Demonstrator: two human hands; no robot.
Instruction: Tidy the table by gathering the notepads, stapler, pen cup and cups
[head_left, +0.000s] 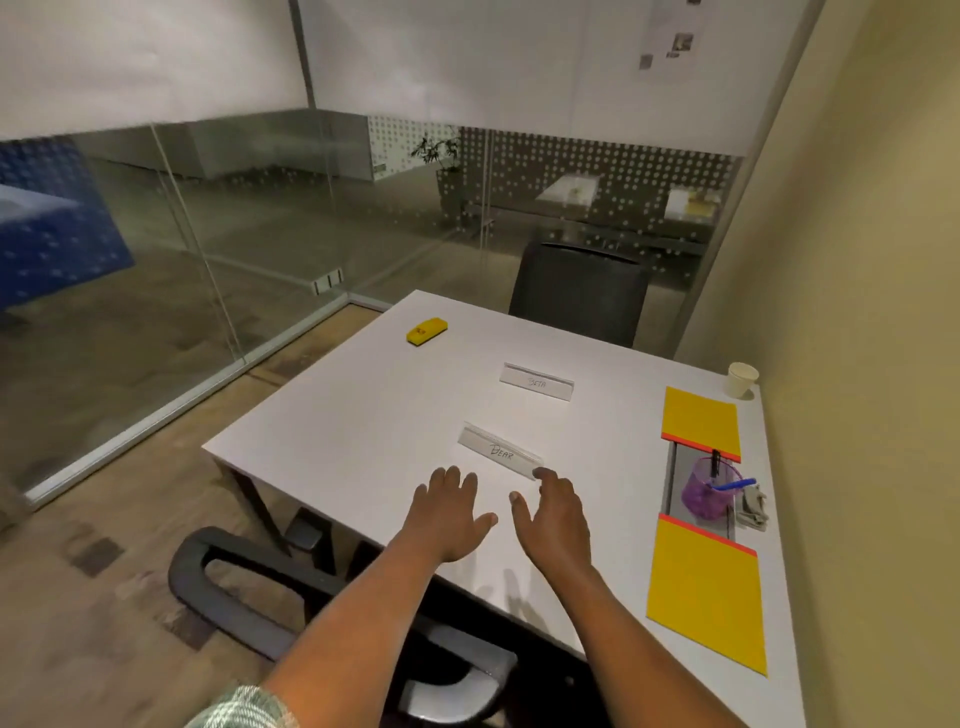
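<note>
progress: nothing gathered yet | your left hand (451, 512) and right hand (553, 514) spread wide, empty; stapler (427, 330) far ahead-left; notepads (701, 420), pen cup (707, 487), cup (742, 379) off right

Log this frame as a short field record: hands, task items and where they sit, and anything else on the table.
left hand: open, fingers spread, over the table, holding nothing
right hand: open, fingertip at the near end of the DEAR name plate
notepads: near yellow notepad, far yellow notepad, along the right edge
pen cup: purple, between the notepads
paper cup: far right corner
yellow stapler: far left
other: BETA name plate
table: white
</note>
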